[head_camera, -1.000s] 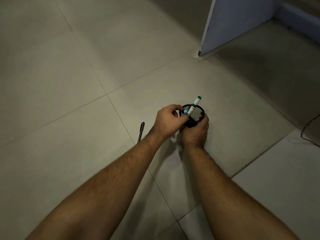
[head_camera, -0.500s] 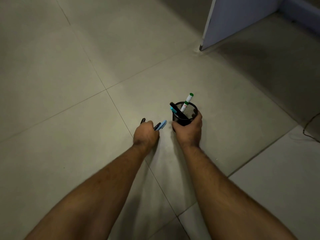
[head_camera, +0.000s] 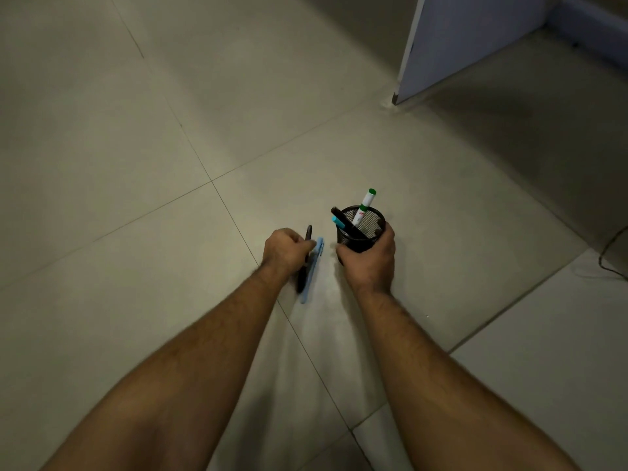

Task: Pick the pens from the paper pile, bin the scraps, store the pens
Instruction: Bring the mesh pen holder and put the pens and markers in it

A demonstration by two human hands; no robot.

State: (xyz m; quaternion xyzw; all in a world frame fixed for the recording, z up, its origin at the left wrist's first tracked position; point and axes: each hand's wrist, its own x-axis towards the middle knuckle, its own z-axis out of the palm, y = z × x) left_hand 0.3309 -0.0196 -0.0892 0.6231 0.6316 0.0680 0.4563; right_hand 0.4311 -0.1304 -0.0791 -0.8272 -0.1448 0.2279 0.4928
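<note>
My left hand (head_camera: 285, 253) is curled around two pens, a black pen (head_camera: 304, 258) and a light blue pen (head_camera: 313, 268), which lie side by side just above the floor (head_camera: 136, 164); whether their lower ends touch the tile I cannot tell, as they are a bit blurred. My right hand (head_camera: 370, 263) wraps around the near side of the black mesh pen holder (head_camera: 365, 226), which stands at about three o'clock from the left hand, just beside it. Inside the holder I see a white marker with a green cap (head_camera: 365, 205) leaning toward one o'clock, plus a dark pen (head_camera: 346, 220) and a teal-tipped pen (head_camera: 338, 220) leaning toward ten o'clock. I judge the storing step to be well along: three are in, and the two in my grip are left to drop in. No paper pile, scraps or bin show anywhere in view, so I cannot say how that part stands. My right palm hides the holder's base, and my left fingers hide the middles of the pens. A pale blue panel (head_camera: 469, 39) stands at one o'clock, cut off by the frame, and a thin cable (head_camera: 611, 249) trails at the right edge.
</note>
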